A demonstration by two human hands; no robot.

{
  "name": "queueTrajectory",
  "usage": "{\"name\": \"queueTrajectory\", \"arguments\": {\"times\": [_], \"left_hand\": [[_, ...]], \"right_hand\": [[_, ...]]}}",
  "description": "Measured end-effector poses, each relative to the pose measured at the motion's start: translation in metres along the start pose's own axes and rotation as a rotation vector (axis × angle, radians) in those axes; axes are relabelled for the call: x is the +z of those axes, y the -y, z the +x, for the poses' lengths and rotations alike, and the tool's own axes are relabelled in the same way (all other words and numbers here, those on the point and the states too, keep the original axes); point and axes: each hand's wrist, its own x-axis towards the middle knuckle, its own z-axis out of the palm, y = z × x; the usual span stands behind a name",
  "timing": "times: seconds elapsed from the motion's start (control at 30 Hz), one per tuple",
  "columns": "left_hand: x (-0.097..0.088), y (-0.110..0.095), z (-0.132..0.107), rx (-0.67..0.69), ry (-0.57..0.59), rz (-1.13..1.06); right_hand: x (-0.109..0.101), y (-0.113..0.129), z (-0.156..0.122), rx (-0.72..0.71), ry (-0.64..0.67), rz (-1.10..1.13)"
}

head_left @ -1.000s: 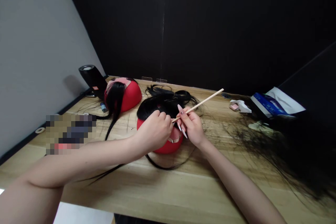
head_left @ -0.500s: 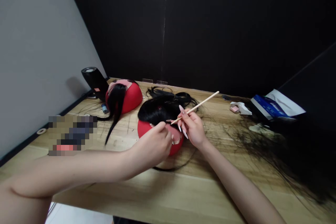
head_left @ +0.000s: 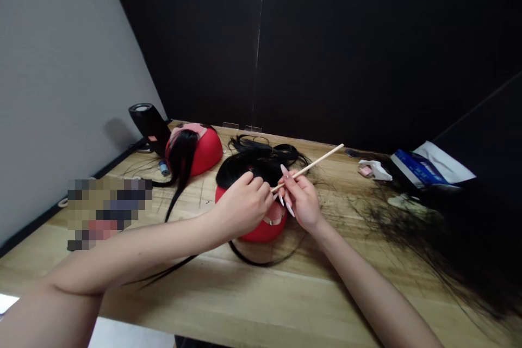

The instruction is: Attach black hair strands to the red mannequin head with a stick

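Pinching stick (head_left: 320, 160) in right hand (head_left: 302, 201), slanted down-left to beside left hand (head_left: 244, 204); curled, can't tell if gripping, over red dome (head_left: 261, 235).

A small wig workshop, to judge by its fittings: a wooden desk (head_left: 228, 299) hemmed in by black panels (head_left: 346, 43) and a grey wall (head_left: 57, 65) carries two red domed forms (head_left: 209, 152) with pink caps (head_left: 196, 130) and long black hair (head_left: 232, 172), while a mass of loose strands (head_left: 460, 244) spreads at right.
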Motion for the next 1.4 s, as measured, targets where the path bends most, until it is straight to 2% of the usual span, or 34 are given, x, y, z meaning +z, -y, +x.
{"name": "queueTrajectory", "arguments": {"times": [0.43,0.67,0.77,0.93,1.1,1.23,1.3,1.4], "left_hand": [[-0.012,-0.005,0.014,-0.066,0.338,-0.081],[-0.012,-0.006,0.017,-0.032,0.38,-0.12],[-0.009,-0.007,0.014,0.034,0.349,-0.116],[-0.01,-0.014,-0.006,0.138,0.23,-0.018],[-0.011,-0.02,-0.024,0.21,0.02,0.091],[-0.004,-0.013,-0.023,0.291,-0.16,-0.103],[0.002,-0.009,-0.021,0.328,-0.175,-0.263],[0.008,-0.006,-0.019,0.317,-0.131,-0.452]], "right_hand": [[-0.001,0.002,0.0,0.006,0.03,0.02],[-0.002,0.002,0.0,0.011,0.03,0.02],[-0.002,0.003,0.001,0.012,0.029,0.017],[-0.002,0.003,0.001,0.018,0.025,0.011],[-0.003,0.002,0.001,0.026,0.019,0.003],[-0.003,0.003,0.001,0.021,0.015,0.003],[-0.003,0.003,0.001,0.015,0.013,0.001],[-0.003,0.003,0.0,0.009,0.013,-0.008]]}}
